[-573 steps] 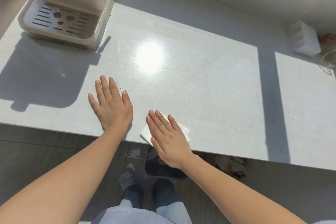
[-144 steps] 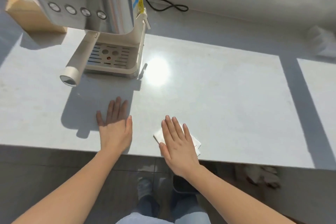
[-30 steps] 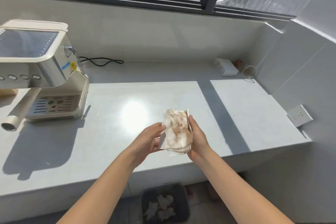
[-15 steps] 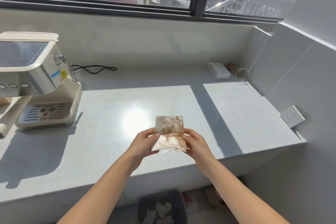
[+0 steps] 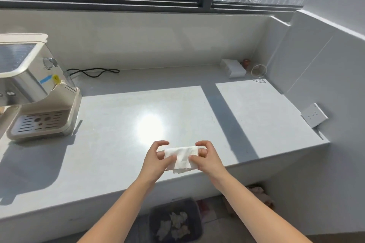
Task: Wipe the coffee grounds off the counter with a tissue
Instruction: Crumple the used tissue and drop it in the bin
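Pinching folded tissue (image 5: 182, 157) between both hands, left (image 5: 156, 159), right (image 5: 205, 157).

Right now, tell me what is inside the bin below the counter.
Crumpled white tissues lie in the dark bin. Anything beneath them is covered, and the bin's near end is out of frame.
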